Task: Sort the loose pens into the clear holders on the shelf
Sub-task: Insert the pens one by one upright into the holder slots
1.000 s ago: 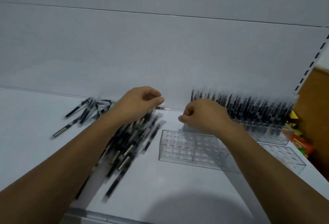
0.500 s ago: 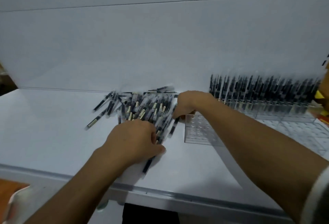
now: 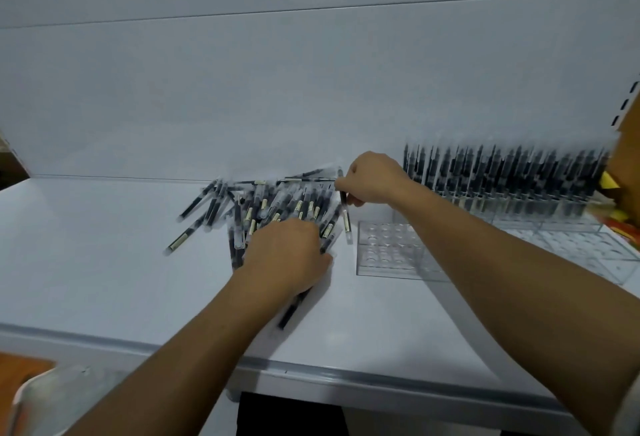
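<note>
Dozens of loose pens [image 3: 277,207], dark-bodied with clear caps and pale labels, lie in a crisscrossed heap on a white shelf [image 3: 104,262], seen from the head camera looking forward and down along a person's two bare forearms. The left hand [image 3: 287,255] lies palm down on the near edge of the heap with its fingers bent over the pens; whether it actually grips any cannot be told, because the back of the hand hides them, though one dark pen pokes out from beneath it toward the shelf's front edge. The right hand [image 3: 372,181] is at the far right corner of the heap, pinching a single pen [image 3: 344,210] between thumb and fingertips so that it hangs nearly upright, clear end down. Just beside that pen, to the right, sits an empty clear holder [image 3: 384,248] with rows of round sockets, partly crossed by the right forearm. Behind it, against the pale back panel [image 3: 311,89], a filled holder [image 3: 502,186] carries a dense row of upright pens, blurred here. The likely risks are these: the right forearm reaches across the empty clear holder and could nudge it or brush the standing row when it swings back; the light pinch could let the single pen slip; and the left hand's sweep could roll pens off the front edge.
</note>
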